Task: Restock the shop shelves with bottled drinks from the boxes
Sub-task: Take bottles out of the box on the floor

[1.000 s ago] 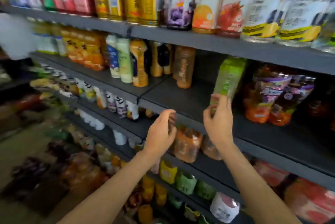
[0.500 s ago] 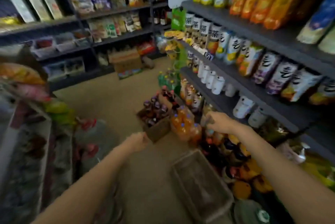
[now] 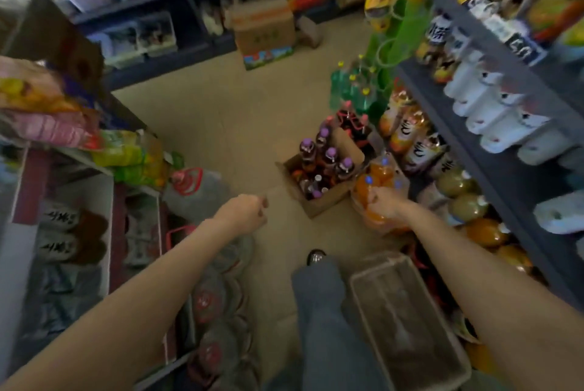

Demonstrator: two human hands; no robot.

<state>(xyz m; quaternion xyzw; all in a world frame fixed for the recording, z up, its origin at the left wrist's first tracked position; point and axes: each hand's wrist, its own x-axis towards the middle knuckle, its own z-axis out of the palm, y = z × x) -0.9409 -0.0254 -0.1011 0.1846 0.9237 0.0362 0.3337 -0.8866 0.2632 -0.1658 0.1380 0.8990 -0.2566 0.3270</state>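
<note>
An open cardboard box (image 3: 322,204) stands on the floor ahead, holding several dark bottles with purple caps (image 3: 330,155). To its right sits a wrapped pack of orange drink bottles (image 3: 380,173) with blue caps. My right hand (image 3: 385,203) reaches forward and overlaps that pack in the head view; its fingers look curled, but blur hides whether it touches anything. My left hand (image 3: 245,213) hangs over the floor left of the box, loosely curled and holding nothing. The drink shelves (image 3: 493,147) run along the right.
Green bottles with yellow caps (image 3: 351,90) stand on the floor beyond the box. An empty grey tray (image 3: 358,284) lies by my leg (image 3: 319,302). Large water jugs (image 3: 197,190) line the left shelving. A closed carton (image 3: 264,28) sits at the aisle's end.
I have turned from the shelf, where my right hand held a green bottle, to look down the aisle. Both hands dropped, and the floor box and orange pack came closer.
</note>
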